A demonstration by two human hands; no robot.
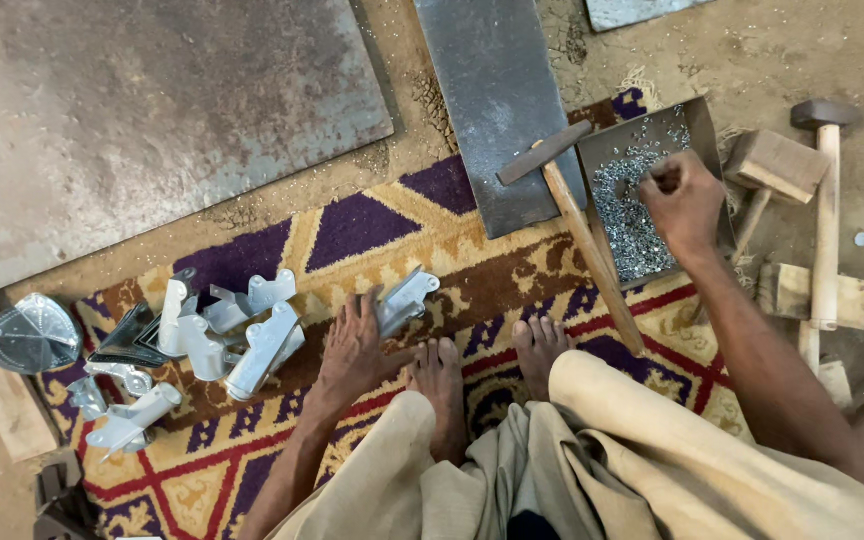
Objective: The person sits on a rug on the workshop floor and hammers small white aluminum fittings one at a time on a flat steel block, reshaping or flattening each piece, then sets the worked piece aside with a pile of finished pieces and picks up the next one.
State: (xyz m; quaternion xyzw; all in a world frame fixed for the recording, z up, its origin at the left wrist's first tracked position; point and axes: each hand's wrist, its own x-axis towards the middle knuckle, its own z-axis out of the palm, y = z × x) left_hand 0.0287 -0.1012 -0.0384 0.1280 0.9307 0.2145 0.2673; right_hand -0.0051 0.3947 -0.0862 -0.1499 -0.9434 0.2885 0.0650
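My left hand (354,350) lies on the patterned rug and grips a bent sheet-metal bracket (407,298) that sticks out to the right of the fingers. My right hand (682,200) reaches into a dark metal tray (697,125) of small silvery rivets (624,222), fingers pinched together among them. A pile of similar grey metal brackets (222,335) lies on the rug to the left of my left hand. My bare feet (487,365) rest on the rug between the hands.
A wooden-handled hammer (577,215) lies beside the tray. Wooden mallets (824,200) and wood blocks (777,165) sit at the right. Rusty steel sheets (152,110) and a narrow steel plate (497,100) lie beyond the rug. A round metal piece (30,333) is at the far left.
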